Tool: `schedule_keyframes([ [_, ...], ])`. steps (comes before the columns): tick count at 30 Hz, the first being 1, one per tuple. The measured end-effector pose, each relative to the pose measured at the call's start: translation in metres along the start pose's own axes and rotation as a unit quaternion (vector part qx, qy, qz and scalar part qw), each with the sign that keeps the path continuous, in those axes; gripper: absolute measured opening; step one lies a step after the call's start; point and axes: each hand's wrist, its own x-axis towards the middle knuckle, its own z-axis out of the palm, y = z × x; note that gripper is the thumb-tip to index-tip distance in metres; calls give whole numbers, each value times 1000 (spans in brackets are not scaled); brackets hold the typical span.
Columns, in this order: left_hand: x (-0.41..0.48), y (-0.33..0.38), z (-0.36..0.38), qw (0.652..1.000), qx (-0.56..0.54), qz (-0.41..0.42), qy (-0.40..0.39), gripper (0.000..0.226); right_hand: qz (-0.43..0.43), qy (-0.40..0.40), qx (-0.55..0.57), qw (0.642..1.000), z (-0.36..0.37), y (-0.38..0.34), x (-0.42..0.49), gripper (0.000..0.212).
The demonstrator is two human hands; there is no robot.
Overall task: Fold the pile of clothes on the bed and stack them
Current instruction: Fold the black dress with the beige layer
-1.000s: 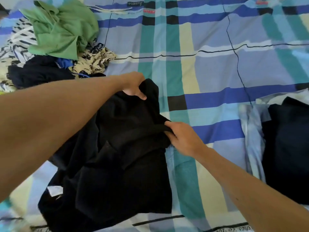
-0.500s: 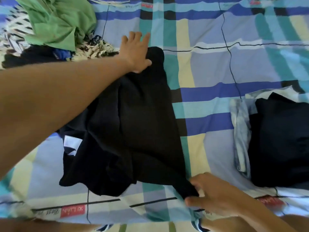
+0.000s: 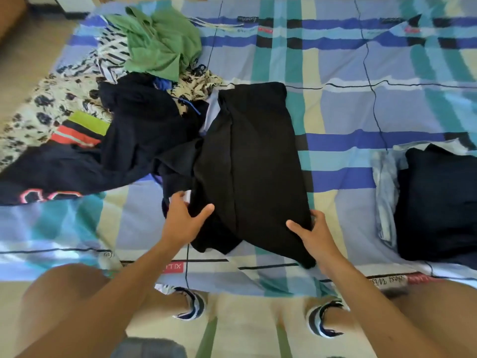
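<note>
The two hands are apart, one at each side of the near end of a black garment (image 3: 253, 164). The left hand (image 3: 184, 220) rests flat on the garment's left edge, fingers straight and thumb spread to the right across the cloth. The right hand (image 3: 315, 236) sits at the right edge near the bottom corner. Its thumb lies on top of the fabric and its fingers run along the edge; it cannot be determined whether they clasp the cloth. The black garment lies lengthwise on the bed (image 3: 361, 104), partly folded into a long panel, with loose fabric bunched at its left side. To the left and beyond it is the unfolded pile: a dark garment with red print (image 3: 77, 166), a patterned cloth (image 3: 46, 107) and a green garment (image 3: 160, 45) on top at the far end. Well to the right, a folded dark garment (image 3: 438, 202) rests on a folded pale blue garment (image 3: 384, 192). Below the bed edge, two feet in slippers (image 3: 191, 306) stand on the floor.
</note>
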Motion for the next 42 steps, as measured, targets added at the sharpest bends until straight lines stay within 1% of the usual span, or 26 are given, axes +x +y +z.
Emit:
schedule_keyframes([
  [2,-2,2,4,999,-24,-33,-33,90,28,-14,25,999,8,-2,-3,57],
  [4,-1,9,4,996,-24,-54,-69,77,40,-22,32,998,12,-7,-10,48],
  [7,0,26,0,990,18,-37,-132,35,51,-11,25,998,3,-17,-20,41],
  [9,-7,37,-10,985,-33,-20,-166,18,50,-12,41,998,-13,-21,-24,33],
  [10,-10,39,-16,974,-107,-24,-196,15,50,-17,55,997,-24,-21,-25,30],
  [12,-16,33,-28,909,-294,-63,-288,13,56,-23,75,995,-48,-17,-26,31],
  [13,-18,27,-31,878,-347,-89,-316,17,67,-19,73,995,-58,-12,-25,34],
  [14,-20,19,-32,875,-346,-104,-323,21,82,-8,51,995,-66,-6,-24,39],
  [15,-22,11,-29,895,-304,-103,-309,23,94,2,9,996,-72,2,-22,44],
  [16,-22,4,-24,931,-229,-78,-272,24,102,8,-40,994,-76,10,-22,47],
  [18,-19,-9,-11,989,-62,3,-138,26,103,10,-120,987,-77,21,-23,47],
  [19,-18,-15,-6,997,-14,32,-68,31,94,12,-131,987,-75,24,-24,44],
  [21,-16,-17,1,1000,-11,22,-17,61,60,32,-122,990,-71,22,-23,40],
  [23,-16,-10,8,997,-71,-18,-9,84,31,50,-107,993,-64,14,-18,42],
  [26,-18,6,19,994,-110,-29,0,86,18,48,-89,995,-54,-2,-9,47],
  [28,-15,13,21,994,-107,-31,-2,71,13,47,-76,996,-49,-10,-1,50],
  [29,-12,18,21,994,-102,-23,-17,56,12,49,-73,996,-48,-14,4,51],
  [31,-11,27,10,994,-91,17,-60,8,18,56,-90,994,-46,-17,14,52],
  [33,-12,35,1,983,-112,38,-138,23,31,49,-113,992,-45,-16,20,48],
  [35,-24,44,-9,954,-143,37,-262,18,42,27,-126,991,-42,-10,24,46],
  [36,-30,46,-12,934,-127,44,-332,17,44,23,-130,990,-43,-5,23,46],
  [37,-34,45,-15,923,-68,53,-376,13,46,21,-132,990,-42,-2,23,46],
  [38,-34,44,-17,919,19,60,-390,17,47,24,-130,990,-42,1,23,46],
  [39,-30,42,-19,924,96,71,-364,28,48,27,-126,990,-41,3,23,46],
  [40,-22,38,-18,940,128,61,-310,37,51,28,-123,991,-41,4,23,46],
  [42,-6,38,-18,985,45,1,-165,43,56,29,-108,992,-39,3,24,48],
])
